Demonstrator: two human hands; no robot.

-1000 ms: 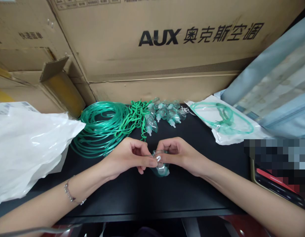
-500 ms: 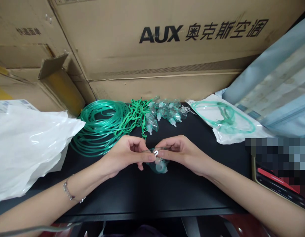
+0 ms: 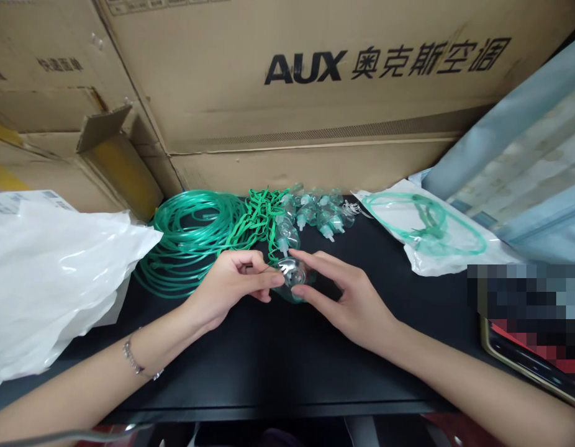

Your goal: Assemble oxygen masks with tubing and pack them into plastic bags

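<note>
Between my hands is a clear, green-tinted oxygen mask (image 3: 295, 294), its dome turned up towards me. My left hand (image 3: 241, 280) is closed, with thumb and fingers pinching the mask's left side. From the right, my right hand (image 3: 341, 288) grips it with thumb and index finger set apart across the dome. The fingers cover parts of the mask's edge. Just beyond it lie several similar masks (image 3: 331, 217) with pale connectors. Left of these is a heap of green elastic straps (image 3: 257, 217), beside coiled green tubing (image 3: 176, 233).
A white plastic package (image 3: 59, 279) lies at the left. On the right are a clear bag with a green tubing set (image 3: 448, 239) and a phone (image 3: 525, 354) near the edge. A large cardboard box (image 3: 310, 118) stands behind the black table (image 3: 269, 372).
The mask has been turned so its dome faces up, and the small white piece seen on it before no longer shows clearly. My right thumb and index finger have spread apart around it.
</note>
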